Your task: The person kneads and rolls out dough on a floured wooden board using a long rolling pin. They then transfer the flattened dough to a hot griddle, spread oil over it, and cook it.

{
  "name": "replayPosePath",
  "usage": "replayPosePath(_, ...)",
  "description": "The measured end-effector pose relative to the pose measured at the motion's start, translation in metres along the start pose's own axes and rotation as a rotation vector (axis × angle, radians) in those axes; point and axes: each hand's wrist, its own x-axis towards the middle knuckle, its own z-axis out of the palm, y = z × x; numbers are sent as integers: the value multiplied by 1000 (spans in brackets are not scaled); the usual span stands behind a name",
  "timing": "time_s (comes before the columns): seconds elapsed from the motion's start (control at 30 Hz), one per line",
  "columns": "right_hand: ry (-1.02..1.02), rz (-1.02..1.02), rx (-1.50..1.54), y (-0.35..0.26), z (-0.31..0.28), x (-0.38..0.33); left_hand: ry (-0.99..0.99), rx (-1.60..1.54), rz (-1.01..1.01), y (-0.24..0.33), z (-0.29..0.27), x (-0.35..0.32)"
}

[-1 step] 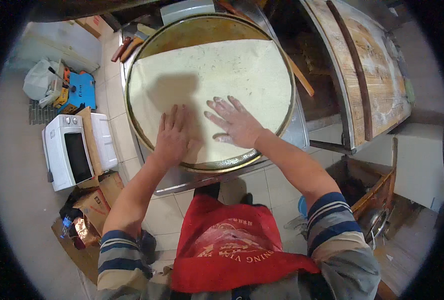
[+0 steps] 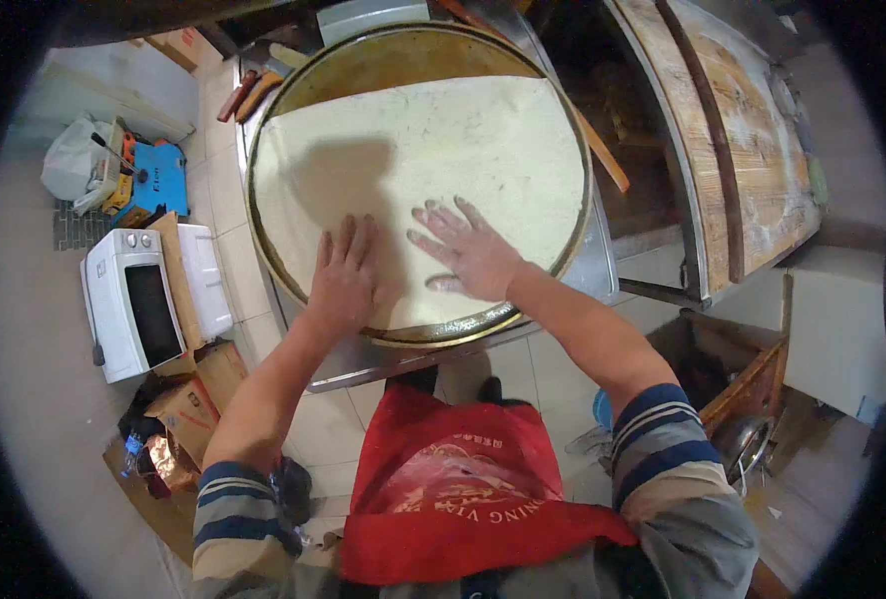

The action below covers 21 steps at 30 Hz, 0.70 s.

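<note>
A wide pale sheet of dough (image 2: 473, 150) covers most of a large round metal pan (image 2: 403, 50). Its far edge runs straight across, leaving the pan's brownish, oily bottom bare at the back. My left hand (image 2: 346, 275) rests flat on the dough near the front left, fingers stretched forward. To the right of it, my right hand (image 2: 473, 258) lies on the dough with fingers spread and a floury thumb. Neither hand holds anything. A dark shadow falls over the dough by the left fingers.
The pan sits on a metal-topped stand (image 2: 363, 367). Wooden-handled tools (image 2: 248, 97) lie at its back left. At right is a floured wooden board (image 2: 713, 130) with a dark strip. A white microwave-like oven (image 2: 138, 299) and cardboard boxes (image 2: 185, 411) are at left; a wooden crate (image 2: 748, 369) stands lower right.
Both hands stay on the dough in nearly the same place. My fingers have slid very slightly toward me.
</note>
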Motion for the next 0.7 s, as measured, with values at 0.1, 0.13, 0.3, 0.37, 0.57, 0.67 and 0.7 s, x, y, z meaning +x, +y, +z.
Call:
replayPosePath(0.1, -73, -24, 84, -9, 6, -8, -45, -110, -21, 7, -3, -6)
replayPosePath(0.13, -79, -26, 70, -8, 9, -8, -49, -150, -37, 8, -6, -6)
replayPosePath(0.3, -61, 9, 155, -3, 10, -6, 23, -102, -52, 3, -5, -2)
replayPosePath(0.37, 12, 96, 224, 7, 12, -3, 124, -146, -54, -9, -3, 9)
replayPosePath(0.57, 433, 94, 157, 87, -43, 19, 350, -263, -38, -54, -6, 67)
replayPosePath(0.67, 429, 17, 186, 123, -45, 32, 330, -230, 10, -74, -1, 98)
replayPosePath(0.7, 409, -23, 191, 132, -44, 36, 318, -226, 40, -80, -2, 105)
